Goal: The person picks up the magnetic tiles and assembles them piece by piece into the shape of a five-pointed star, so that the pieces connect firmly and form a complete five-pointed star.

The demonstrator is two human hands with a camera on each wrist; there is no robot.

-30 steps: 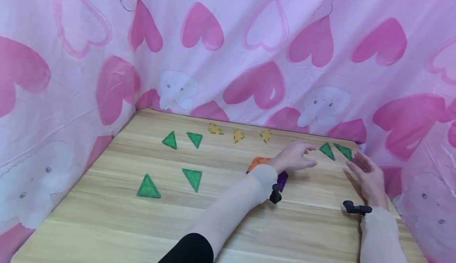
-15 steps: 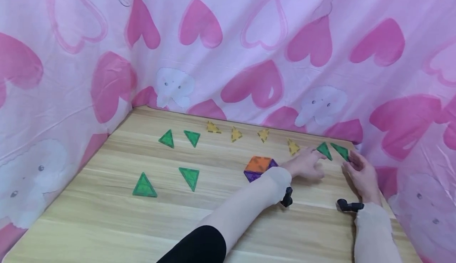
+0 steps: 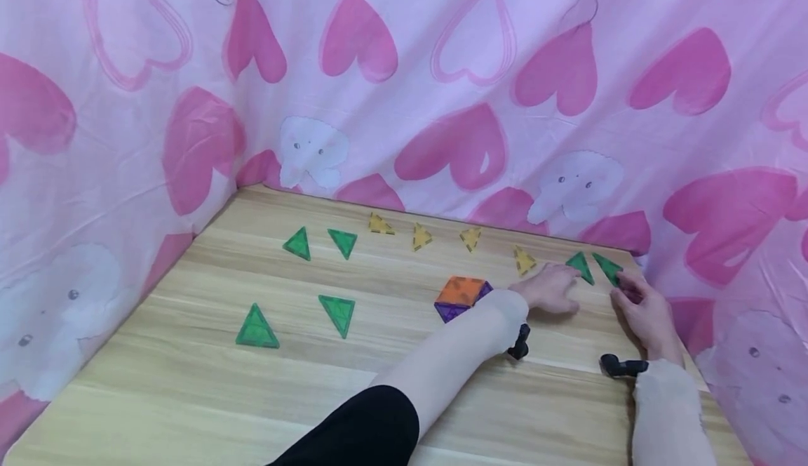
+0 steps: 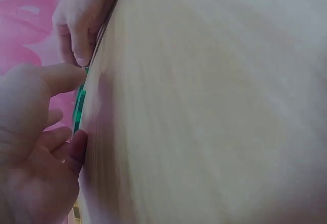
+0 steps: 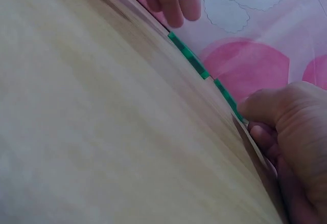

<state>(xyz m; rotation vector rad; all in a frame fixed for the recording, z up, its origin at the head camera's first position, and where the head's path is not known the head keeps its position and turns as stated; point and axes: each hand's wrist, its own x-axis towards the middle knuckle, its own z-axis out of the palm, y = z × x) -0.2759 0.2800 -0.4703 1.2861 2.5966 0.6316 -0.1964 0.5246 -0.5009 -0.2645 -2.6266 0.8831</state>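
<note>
At the far right of the table lie two green triangular magnetic tiles side by side, a left tile (image 3: 580, 268) and a right tile (image 3: 607, 269). My right hand (image 3: 647, 311) is at the right tile's near end, pinching it between thumb and fingers; the right wrist view shows that tile (image 5: 228, 99) flat against the table. Just short of the left tile, my left hand (image 3: 550, 288) hovers low with loosely bent fingers and nothing held. In the left wrist view its fingertips come near the tile edges (image 4: 79, 109); contact cannot be made out.
Several yellow triangular tiles (image 3: 470, 238) stretch along the back. More green triangles (image 3: 257, 327) lie to the left. Beside my left forearm stands an orange and purple tile block (image 3: 463, 292), partly covered. A pink heart-patterned curtain (image 3: 454, 143) borders the table.
My left hand has moved right and lowered toward the green tiles, uncovering a yellow tile and the orange block. My right hand has closed in on the right green tile.
</note>
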